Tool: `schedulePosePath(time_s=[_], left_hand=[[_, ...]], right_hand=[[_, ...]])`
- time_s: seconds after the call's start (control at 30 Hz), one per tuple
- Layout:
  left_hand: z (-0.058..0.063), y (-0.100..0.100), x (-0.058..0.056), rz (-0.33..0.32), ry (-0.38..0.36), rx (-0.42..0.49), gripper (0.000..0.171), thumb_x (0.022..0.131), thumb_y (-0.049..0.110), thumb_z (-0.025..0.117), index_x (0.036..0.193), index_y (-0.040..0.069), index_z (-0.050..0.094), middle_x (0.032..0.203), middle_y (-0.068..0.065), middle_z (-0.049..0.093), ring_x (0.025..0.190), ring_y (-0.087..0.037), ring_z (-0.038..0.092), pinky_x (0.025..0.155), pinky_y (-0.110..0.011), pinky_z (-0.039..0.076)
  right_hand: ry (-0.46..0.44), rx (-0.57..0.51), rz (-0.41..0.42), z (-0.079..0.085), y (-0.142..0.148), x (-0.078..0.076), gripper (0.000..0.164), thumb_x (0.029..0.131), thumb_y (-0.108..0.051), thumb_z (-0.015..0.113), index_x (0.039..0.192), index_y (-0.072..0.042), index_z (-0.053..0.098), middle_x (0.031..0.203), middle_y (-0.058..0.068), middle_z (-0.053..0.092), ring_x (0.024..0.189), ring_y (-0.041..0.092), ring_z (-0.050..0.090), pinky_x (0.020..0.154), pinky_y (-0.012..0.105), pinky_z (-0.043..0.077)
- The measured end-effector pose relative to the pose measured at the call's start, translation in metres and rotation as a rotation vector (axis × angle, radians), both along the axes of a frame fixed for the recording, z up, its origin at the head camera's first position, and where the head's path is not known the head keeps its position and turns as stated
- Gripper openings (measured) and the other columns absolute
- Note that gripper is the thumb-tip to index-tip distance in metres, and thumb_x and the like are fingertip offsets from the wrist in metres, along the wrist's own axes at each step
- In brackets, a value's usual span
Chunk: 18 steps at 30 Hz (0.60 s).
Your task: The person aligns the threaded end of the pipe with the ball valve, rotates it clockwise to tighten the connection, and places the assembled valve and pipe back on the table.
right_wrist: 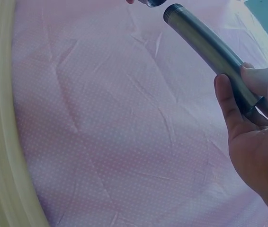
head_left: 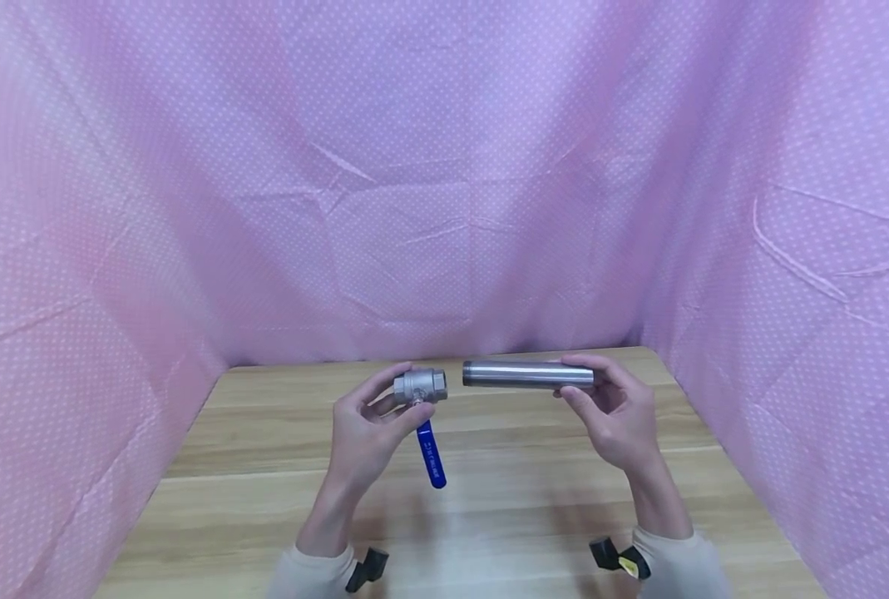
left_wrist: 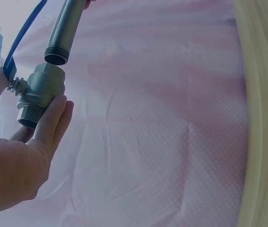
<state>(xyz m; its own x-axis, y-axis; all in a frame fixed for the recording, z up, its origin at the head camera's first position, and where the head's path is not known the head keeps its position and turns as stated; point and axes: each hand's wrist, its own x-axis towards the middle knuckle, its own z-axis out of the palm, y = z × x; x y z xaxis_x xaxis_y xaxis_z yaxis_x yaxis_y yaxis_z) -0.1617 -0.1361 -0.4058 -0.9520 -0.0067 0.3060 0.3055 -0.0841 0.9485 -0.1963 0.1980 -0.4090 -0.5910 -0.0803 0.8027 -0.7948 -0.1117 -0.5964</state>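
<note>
My left hand [head_left: 365,428] grips a metal ball valve [head_left: 420,386] between thumb and fingers, its blue lever handle [head_left: 432,456] pointing down toward me. The valve's hexagonal end [left_wrist: 43,70] faces right. In my right hand [head_left: 619,413] is a straight steel pipe [head_left: 526,374], pinched near its right end by thumb and fingers. Its threaded end [left_wrist: 57,53] points left at the valve's opening, with a small gap between them in the head view. Both pieces are held above the table, roughly in line. The right wrist view shows the pipe [right_wrist: 209,49] slanting up away from the palm.
Beneath the hands lies a light wooden table [head_left: 264,466]. Pink cloth with white dots [head_left: 444,208] hangs behind it and on both sides. A black wrist device [head_left: 367,570] sits at the left sleeve, and another black device [head_left: 618,556] at the right sleeve.
</note>
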Motion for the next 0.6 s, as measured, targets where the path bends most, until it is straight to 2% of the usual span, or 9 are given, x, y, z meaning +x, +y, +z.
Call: schedulePosePath(time_s=[0.2,0.33,0.6], left_hand=[[0.004,0.005,0.008,0.011,0.042,0.014,0.065,0.086,-0.010,0.091,0.147,0.001,0.071,0.146,-0.019,0.072,0.119,-0.020,0.082,0.102,-0.038,0.073],[0.006,0.007,0.013,0.031,0.062,0.003,0.067,0.083,-0.009,0.094,0.145,0.004,0.073,0.142,-0.019,0.074,0.118,-0.020,0.082,0.103,-0.038,0.072],[0.009,0.008,0.020,0.037,0.054,0.010,0.064,0.084,-0.009,0.093,0.144,0.003,0.073,0.140,-0.020,0.075,0.115,-0.020,0.085,0.101,-0.037,0.072]], right_hand=[[0.032,-0.012,0.037,0.006,-0.004,0.005,0.044,0.081,0.040,0.063,0.124,0.029,0.063,0.121,0.007,0.084,0.091,0.011,0.083,0.079,0.017,0.070],[0.048,-0.018,0.061,0.007,-0.004,0.007,0.043,0.081,0.040,0.063,0.123,0.030,0.062,0.122,0.010,0.083,0.092,0.012,0.084,0.079,0.020,0.072],[0.049,-0.017,0.092,0.007,-0.007,0.011,0.042,0.083,0.039,0.065,0.124,0.030,0.062,0.125,0.013,0.084,0.093,0.015,0.084,0.080,0.023,0.073]])
